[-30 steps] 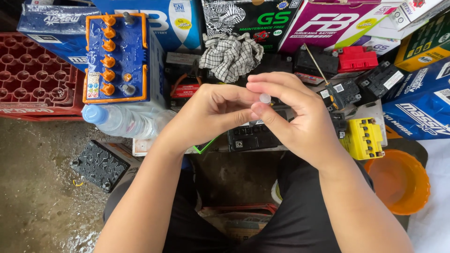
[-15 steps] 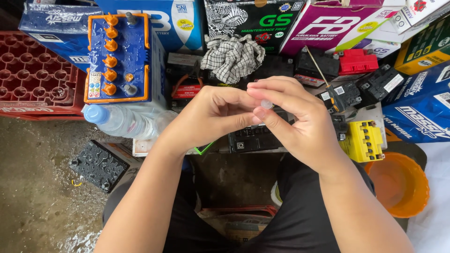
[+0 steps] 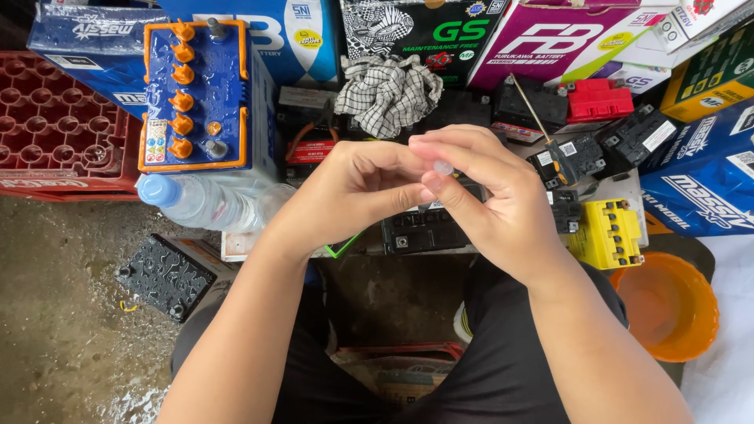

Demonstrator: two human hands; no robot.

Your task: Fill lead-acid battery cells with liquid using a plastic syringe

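Both hands have drifted slightly down and left since the earlier frame; right hand (image 3: 503, 212) fingers pinch the small clear cap (image 3: 444, 167) above the black battery (image 3: 424, 228); left hand (image 3: 357, 192) fingers curl closed against it; keep the pinch steady and centred.

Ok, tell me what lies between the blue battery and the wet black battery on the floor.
In the head view, a clear plastic bottle with a blue cap lies on its side between the blue battery and the black battery.
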